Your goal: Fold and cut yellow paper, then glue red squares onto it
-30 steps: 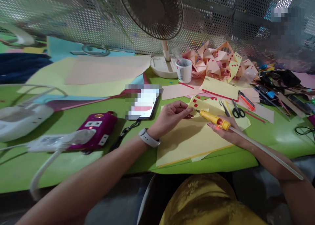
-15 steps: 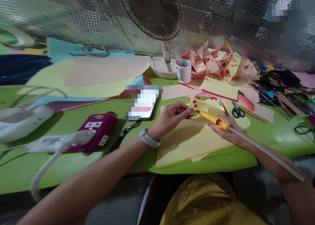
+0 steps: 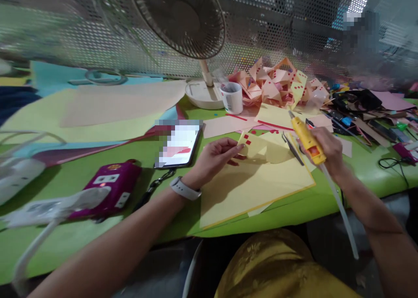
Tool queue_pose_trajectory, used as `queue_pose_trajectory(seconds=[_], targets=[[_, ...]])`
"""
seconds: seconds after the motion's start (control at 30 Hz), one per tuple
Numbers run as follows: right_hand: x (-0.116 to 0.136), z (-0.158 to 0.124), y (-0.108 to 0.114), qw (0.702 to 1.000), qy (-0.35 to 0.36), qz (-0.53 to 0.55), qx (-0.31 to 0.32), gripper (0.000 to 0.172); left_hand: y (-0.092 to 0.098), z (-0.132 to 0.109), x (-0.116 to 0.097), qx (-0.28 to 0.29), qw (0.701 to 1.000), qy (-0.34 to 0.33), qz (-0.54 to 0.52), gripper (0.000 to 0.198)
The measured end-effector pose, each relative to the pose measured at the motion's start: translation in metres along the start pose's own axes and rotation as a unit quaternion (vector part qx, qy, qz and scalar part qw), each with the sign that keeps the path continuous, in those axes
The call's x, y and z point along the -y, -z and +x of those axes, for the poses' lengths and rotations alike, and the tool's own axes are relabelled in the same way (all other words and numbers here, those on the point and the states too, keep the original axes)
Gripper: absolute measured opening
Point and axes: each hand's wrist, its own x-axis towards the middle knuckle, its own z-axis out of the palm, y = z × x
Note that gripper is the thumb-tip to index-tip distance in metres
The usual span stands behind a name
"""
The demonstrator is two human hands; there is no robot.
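My left hand (image 3: pixel 214 160) pinches a small folded yellow paper piece with red squares (image 3: pixel 251 144) over a large yellow sheet (image 3: pixel 254 185) on the green table (image 3: pixel 81 228). My right hand (image 3: pixel 326 148) is closed round a yellow glue gun (image 3: pixel 305 137), lifted off the paper, its nozzle pointing up and away toward the back. A long clear glue stick (image 3: pixel 341 211) trails from the gun's rear toward me. A white watch sits on my left wrist.
A phone (image 3: pixel 178 143) lies left of my left hand. A magenta power box (image 3: pixel 111 187) and white cables sit at the left. A fan (image 3: pixel 183 19), a white cup (image 3: pixel 231 98) and a heap of folded paper pieces (image 3: pixel 277 82) stand behind. Tweezers (image 3: pixel 292 148) lie between my hands.
My right hand has lifted the glue gun away from the small paper piece and swung its nozzle upward and to the right. The camera view has shifted a little.
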Motion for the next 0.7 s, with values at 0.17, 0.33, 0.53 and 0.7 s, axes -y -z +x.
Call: queue_pose_trajectory(seconds=[0.17,0.33,0.53,0.7], targets=[[-0.073,-0.014,0.027,0.989,-0.129,-0.05,0.061,0.028,0.002,0.0,0.0,0.013,0.999,0.034,0.004,0.047],[-0.141,-0.052,0.04,0.939,-0.277,-0.087,0.184,0.042,0.003,0.002,0.002,0.015,0.999,0.036,0.0,0.047],[-0.181,-0.074,0.05,0.943,-0.241,-0.096,0.206,0.041,0.003,0.003,0.002,0.006,0.999,0.04,0.005,0.05],[-0.195,-0.08,0.055,0.941,-0.237,-0.088,0.224,0.041,0.004,0.003,0.0,0.001,0.998,0.058,0.008,0.051]])
